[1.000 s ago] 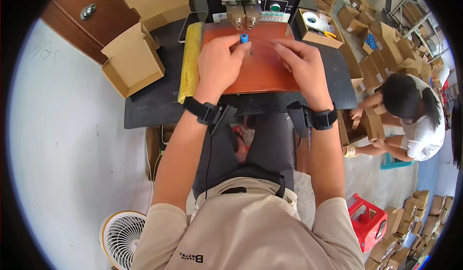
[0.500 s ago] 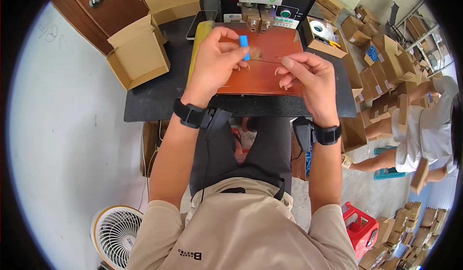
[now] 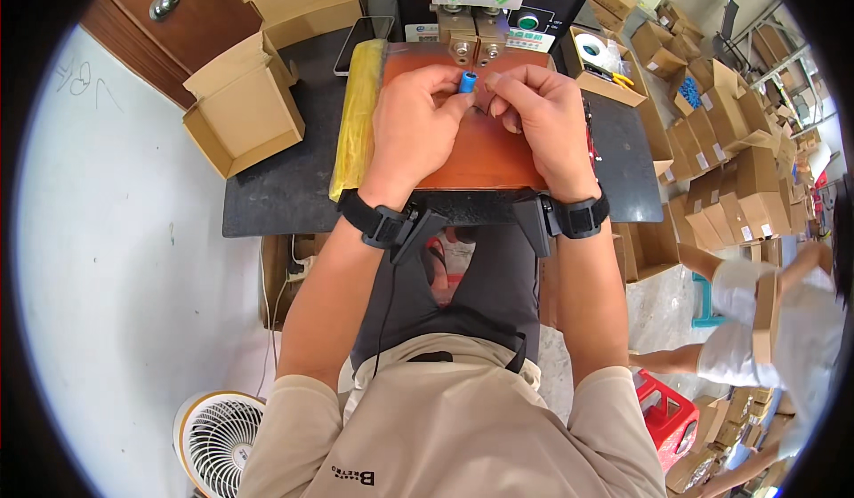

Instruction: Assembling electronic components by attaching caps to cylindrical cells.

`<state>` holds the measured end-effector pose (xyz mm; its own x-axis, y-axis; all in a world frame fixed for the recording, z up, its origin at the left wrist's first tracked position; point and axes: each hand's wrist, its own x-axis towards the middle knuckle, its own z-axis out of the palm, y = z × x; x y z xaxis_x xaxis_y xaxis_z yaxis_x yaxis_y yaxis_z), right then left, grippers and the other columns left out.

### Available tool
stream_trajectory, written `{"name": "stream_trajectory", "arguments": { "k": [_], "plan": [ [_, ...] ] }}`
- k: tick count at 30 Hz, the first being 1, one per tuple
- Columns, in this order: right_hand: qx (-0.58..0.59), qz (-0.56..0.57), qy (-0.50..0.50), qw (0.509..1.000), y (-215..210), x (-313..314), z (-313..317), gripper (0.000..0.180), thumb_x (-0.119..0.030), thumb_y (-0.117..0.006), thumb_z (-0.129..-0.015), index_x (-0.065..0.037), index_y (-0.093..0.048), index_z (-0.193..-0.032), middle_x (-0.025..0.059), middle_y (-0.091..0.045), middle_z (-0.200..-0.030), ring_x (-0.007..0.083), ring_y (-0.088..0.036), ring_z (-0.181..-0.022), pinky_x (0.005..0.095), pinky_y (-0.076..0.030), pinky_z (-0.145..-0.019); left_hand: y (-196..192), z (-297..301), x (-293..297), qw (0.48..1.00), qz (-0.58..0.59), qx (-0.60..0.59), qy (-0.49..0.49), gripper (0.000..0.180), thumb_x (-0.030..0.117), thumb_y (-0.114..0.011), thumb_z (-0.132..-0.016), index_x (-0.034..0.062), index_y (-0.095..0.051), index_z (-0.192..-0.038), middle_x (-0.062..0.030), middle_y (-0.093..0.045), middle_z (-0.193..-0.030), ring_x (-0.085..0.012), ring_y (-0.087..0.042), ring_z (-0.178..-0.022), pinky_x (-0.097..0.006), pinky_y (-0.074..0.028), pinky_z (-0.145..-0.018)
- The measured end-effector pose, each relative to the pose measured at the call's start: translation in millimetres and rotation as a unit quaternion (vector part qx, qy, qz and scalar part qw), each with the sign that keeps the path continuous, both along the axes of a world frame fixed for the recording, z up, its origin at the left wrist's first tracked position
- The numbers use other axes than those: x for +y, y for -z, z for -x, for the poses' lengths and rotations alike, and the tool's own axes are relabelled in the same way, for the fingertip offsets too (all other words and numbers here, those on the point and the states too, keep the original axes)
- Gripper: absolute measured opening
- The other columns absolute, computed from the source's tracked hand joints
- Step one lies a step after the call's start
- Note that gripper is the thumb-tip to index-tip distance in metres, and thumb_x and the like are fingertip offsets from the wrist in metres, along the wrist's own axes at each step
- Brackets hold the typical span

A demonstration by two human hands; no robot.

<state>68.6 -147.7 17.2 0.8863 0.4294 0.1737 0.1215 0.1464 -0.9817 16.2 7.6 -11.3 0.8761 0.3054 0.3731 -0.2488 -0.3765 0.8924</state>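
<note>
Between the thumb and fingers of my left hand [image 3: 411, 133] is a small blue cylindrical battery cell [image 3: 467, 82], its end facing the machine. My right hand [image 3: 544, 120] is close beside it, thumb and forefinger pinched together. A thin dark wire [image 3: 486, 110] shows between my hands; its end at my right fingertips is hidden. Just beyond the cell stand the two metal electrode heads [image 3: 476, 43] of a black machine with a green knob [image 3: 527, 23]. Both hands are above an orange-brown mat [image 3: 480, 171] on the black table [image 3: 289, 200].
A yellow wrapped bundle [image 3: 358, 124] lies left of the mat, near a phone [image 3: 363, 43]. An open cardboard box [image 3: 245, 124] is at left. At right, a box [image 3: 623, 92] holds a white roll [image 3: 590, 46] and yellow-handled pliers. A person [image 3: 765, 320] handles cardboard nearby.
My hands have come closer together, the right one moving left. The blue cell has shifted slightly right and nearer. The wire, stretched out before, is now mostly hidden. The person at right has moved.
</note>
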Motion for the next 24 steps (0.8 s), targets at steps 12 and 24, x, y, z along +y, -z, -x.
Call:
{"name": "stream_trajectory", "arguments": {
  "k": [12, 24],
  "plan": [
    [0.002, 0.007, -0.006, 1.000, 1.4, 4.9, 0.4, 0.017, -0.013, -0.064, -0.093, 0.001, -0.069, -0.084, 0.0029, -0.065, -0.073, 0.0056, -0.051, -0.060, 0.0196, -0.038, -0.056, 2.4, 1.0, 1.0, 1.000, 0.005, -0.008, 0.005, 0.021, 0.012, -0.068, -0.084, 0.0026, -0.072, -0.102, -0.0123, -0.074, -0.092, -0.0233, -0.071, -0.078, -0.032, -0.053, -0.072],
    [-0.005, 0.002, 0.002, 1.000, 3.0, 3.7, 0.4, 0.018, -0.015, -0.066, -0.092, 0.001, -0.070, -0.085, 0.0030, -0.066, -0.072, 0.0062, -0.051, -0.060, 0.0202, -0.039, -0.056, -2.4, -0.8, 4.0, 0.998, -0.058, -0.011, -0.018, 0.023, 0.015, -0.071, -0.082, 0.0024, -0.072, -0.101, -0.0141, -0.074, -0.093, -0.0266, -0.071, -0.082, -0.034, -0.053, -0.074]
  ]
}}
